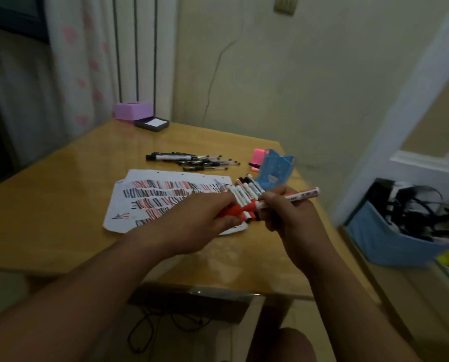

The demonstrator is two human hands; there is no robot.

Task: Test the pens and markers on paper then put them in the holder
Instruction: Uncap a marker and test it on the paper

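My right hand (287, 209) grips a red-and-white marker (300, 195) by its barrel, its end pointing right. My left hand (205, 215) is closed on the red cap (237, 210) at the marker's left end. Both hands hover over the right edge of a white paper (150, 202) covered with red and black test strokes. A row of white markers (246, 194) lies just behind my hands. The blue pen holder (275, 169) stands behind them near the table's right edge. Several black pens (192, 160) lie in a heap beyond the paper.
A pink object (257, 159) sits left of the holder. A purple box (132, 110) and a dark tray (152, 124) stand at the table's far corner. A blue bin of cables (390, 239) sits on the floor at the right. The wall is close behind.
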